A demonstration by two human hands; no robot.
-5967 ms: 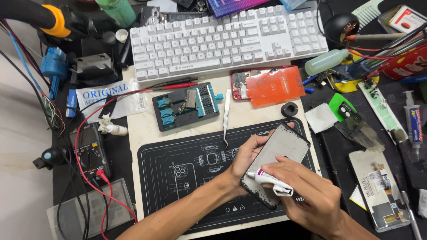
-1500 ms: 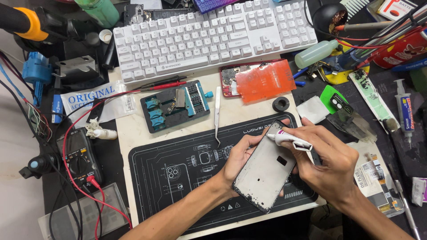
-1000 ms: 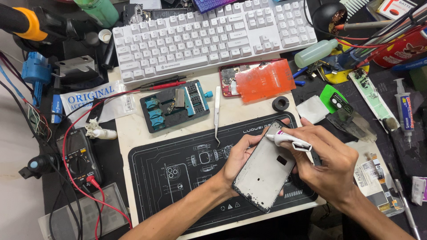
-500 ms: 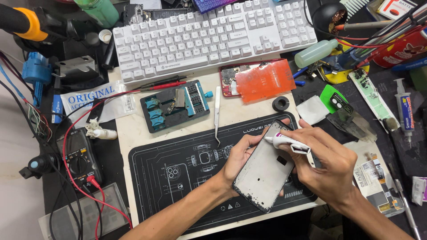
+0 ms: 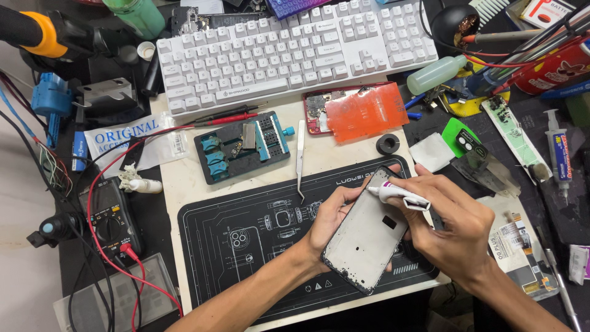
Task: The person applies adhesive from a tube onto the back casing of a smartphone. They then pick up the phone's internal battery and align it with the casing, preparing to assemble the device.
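Just right of the frame's centre, the left hand (image 5: 329,222) cradles a phone frame (image 5: 367,232) from beneath, thumb along its left edge and fingers curled under it, so the pale inner face tilts up over the black repair mat (image 5: 246,246). The frame's upper corner points toward the upper right and its lower end hangs near the mat's bottom edge. The right hand (image 5: 452,227) is closed around a small white applicator tube (image 5: 398,193), pinched between thumb and forefinger, with the nozzle pointing left and its tip at the frame's upper edge; whether it touches cannot be told.

Above the mat, on the pale board, metal tweezers (image 5: 300,160) lie nearly upright in the picture, tip toward the mat. Left of them sits a dark board holder with blue clamps (image 5: 243,146), and to the right a red phone body half covered by an orange translucent sheet (image 5: 359,114). A small black ring (image 5: 388,144) lies just below that sheet. A white keyboard (image 5: 295,52) stretches across the top of the frame. At the left edge a multimeter (image 5: 109,221) rests with red leads looping around it. At the far right a syringe (image 5: 558,154) lies on the dark bench, well apart from both hands.
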